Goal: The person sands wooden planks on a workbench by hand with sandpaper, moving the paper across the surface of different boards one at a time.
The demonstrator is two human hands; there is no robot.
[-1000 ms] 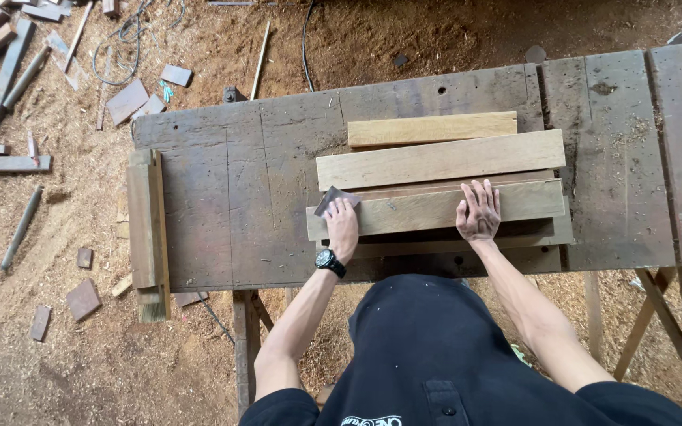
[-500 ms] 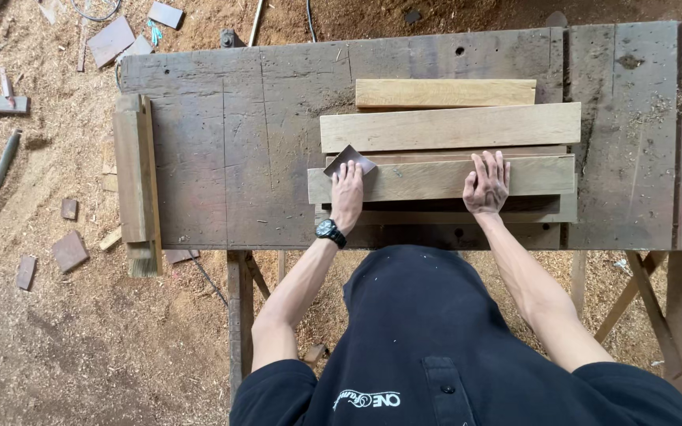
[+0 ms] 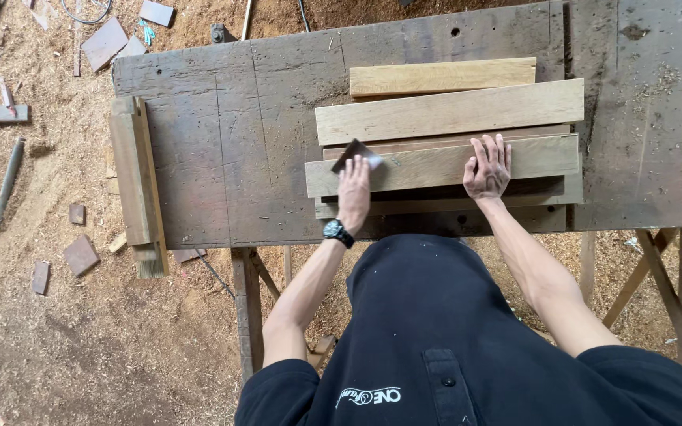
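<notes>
weathered grey wood makes up the tabletop point(image 3: 222, 142), seen from above the person's head. a stack of pale planks lies on its right half, long sides running left to right. the left hand point(image 3: 354, 193) rests flat on the left end of the nearest upper plank point(image 3: 428, 167), fingers together and pressing down a small dark sheet of sandpaper point(image 3: 354, 153), whose corner sticks out beyond the fingertips. a black wristwatch point(image 3: 337, 232) sits on that wrist. the right hand point(image 3: 489, 168) lies flat on the same plank further right, fingers spread, palm down, holding nothing. behind this plank lie a wider pale plank point(image 3: 447, 110) and, furthest away, a shorter yellowish plank point(image 3: 442, 76). a thick wooden block point(image 3: 134, 181) lies along the tabletop's left edge, well apart from the stack. below the tabletop, the floor point(image 3: 57, 331) is covered in sawdust with small wood offcuts scattered about. the person wears a black top.
</notes>
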